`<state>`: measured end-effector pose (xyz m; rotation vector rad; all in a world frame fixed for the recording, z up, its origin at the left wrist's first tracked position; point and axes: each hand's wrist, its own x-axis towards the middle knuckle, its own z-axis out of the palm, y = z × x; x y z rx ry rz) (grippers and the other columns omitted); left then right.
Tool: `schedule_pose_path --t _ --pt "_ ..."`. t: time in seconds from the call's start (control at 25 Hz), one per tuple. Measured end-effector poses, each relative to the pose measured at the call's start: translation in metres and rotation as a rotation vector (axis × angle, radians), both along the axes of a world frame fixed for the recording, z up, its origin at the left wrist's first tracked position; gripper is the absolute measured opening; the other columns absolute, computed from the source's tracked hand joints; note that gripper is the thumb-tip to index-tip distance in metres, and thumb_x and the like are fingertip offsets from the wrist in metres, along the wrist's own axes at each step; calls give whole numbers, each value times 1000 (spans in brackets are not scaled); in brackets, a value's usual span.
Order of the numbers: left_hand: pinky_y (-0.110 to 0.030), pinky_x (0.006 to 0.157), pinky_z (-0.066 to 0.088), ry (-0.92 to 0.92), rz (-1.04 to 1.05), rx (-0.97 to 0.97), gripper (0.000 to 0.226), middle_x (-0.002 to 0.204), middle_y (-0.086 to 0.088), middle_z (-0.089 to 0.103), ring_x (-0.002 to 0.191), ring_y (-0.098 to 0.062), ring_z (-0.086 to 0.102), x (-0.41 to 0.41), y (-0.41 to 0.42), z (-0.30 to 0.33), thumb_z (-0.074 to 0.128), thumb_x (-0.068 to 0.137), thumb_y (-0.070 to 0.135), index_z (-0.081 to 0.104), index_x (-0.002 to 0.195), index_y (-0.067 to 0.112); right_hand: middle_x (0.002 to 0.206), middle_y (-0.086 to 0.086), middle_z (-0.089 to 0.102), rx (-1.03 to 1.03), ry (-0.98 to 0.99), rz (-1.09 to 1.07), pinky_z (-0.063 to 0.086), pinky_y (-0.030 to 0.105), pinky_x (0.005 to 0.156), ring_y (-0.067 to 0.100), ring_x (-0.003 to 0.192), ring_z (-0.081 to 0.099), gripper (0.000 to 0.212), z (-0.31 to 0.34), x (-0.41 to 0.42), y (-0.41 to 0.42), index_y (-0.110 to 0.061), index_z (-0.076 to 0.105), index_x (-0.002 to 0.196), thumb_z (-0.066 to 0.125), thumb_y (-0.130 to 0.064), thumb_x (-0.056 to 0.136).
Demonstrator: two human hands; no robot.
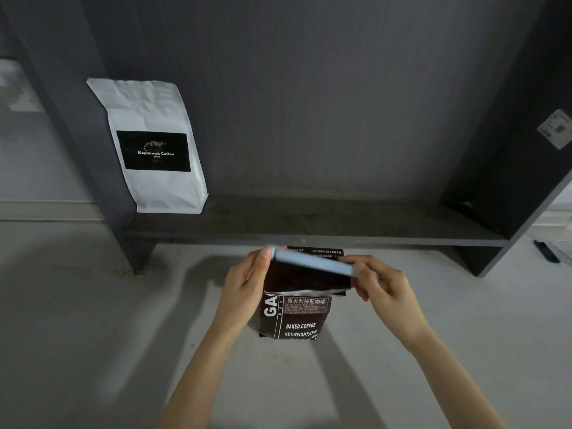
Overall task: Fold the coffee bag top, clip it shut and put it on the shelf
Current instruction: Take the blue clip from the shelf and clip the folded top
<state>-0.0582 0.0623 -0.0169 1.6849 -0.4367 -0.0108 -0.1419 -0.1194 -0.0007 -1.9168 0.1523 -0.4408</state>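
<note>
A dark brown coffee bag (297, 317) with white lettering stands upright on the pale table, just in front of the dark shelf (309, 226). Its top is folded over toward me. A long pale blue clip (312, 262) lies across the folded top. My left hand (244, 284) grips the clip's left end and the bag's left edge. My right hand (383, 284) pinches the clip's right end. Whether the clip is snapped closed is unclear.
A white coffee bag (154, 144) with a black label stands at the left end of the shelf, against its upright. The rest of the shelf board stretches to the right upright (507, 168). A small dark object (546, 251) lies on the table at far right.
</note>
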Motion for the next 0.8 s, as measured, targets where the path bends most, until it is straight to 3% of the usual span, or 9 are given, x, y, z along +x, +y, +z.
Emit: schedule_pose_path --t 0.12,0.32,0.48,0.64,0.8 --pt "4 69 38 10 33 -21 32 88 19 64 80 20 58 -2 1 0 35 93 23 67 96 19 45 -14 54 7 -22 -5 33 11 48 3 48 42 30 -1 3 0 -29 63 81 40 -13 91" --pt "-1 62 40 51 91 1 31 73 9 64 64 15 56 -2 -1 1 39 91 30 64 75 19 49 -15 55 -45 8 48 34 18 51 4 51 44 31 -1 2 2 -38 62 79 43 -16 90" --pt "-2 58 38 75 111 -1 30 70 4 63 58 15 53 -1 -2 4 43 91 26 61 68 19 70 -18 67 -54 29 65 44 17 58 3 63 58 26 0 1 5 -43 61 79 60 -16 81" --pt "1 60 39 85 90 4 31 74 14 66 65 16 57 0 -1 6 40 92 29 65 72 28 81 -17 68 -111 -32 75 45 12 62 3 74 60 37 -3 1 5 -46 60 83 63 -9 78" --pt "3 59 39 152 53 -34 33 65 24 70 69 17 59 0 0 3 38 92 31 67 76 31 78 -6 63 -116 -55 86 41 13 61 6 69 55 37 -7 1 5 -44 62 86 63 -8 78"
